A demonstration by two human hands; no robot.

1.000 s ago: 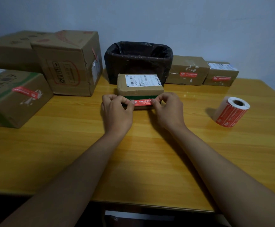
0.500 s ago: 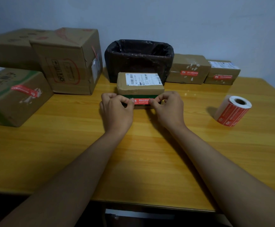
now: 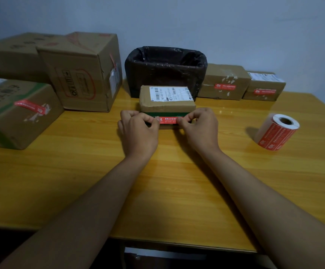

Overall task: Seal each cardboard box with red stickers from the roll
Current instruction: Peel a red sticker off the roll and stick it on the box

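A small flat cardboard box (image 3: 167, 105) with a white shipping label on top lies mid-table in front of the bin. Across its green front face runs a red sticker (image 3: 169, 119). My left hand (image 3: 138, 131) pinches the sticker's left end with thumb and curled fingers against the box front. My right hand (image 3: 200, 129) pinches the right end the same way. The sticker's ends are hidden under my thumbs. The roll of red stickers (image 3: 276, 134) lies tilted on the table to the right, apart from both hands.
A black-lined bin (image 3: 165, 74) stands behind the box. Two small stickered boxes (image 3: 225, 82) (image 3: 264, 88) sit at the back right. Three larger boxes (image 3: 18, 111) (image 3: 84, 72) (image 3: 10, 55) crowd the left. The wooden table (image 3: 177, 181) ends near me.
Both hands stay on the sticker's ends at the box front. Only the view has shifted slightly.
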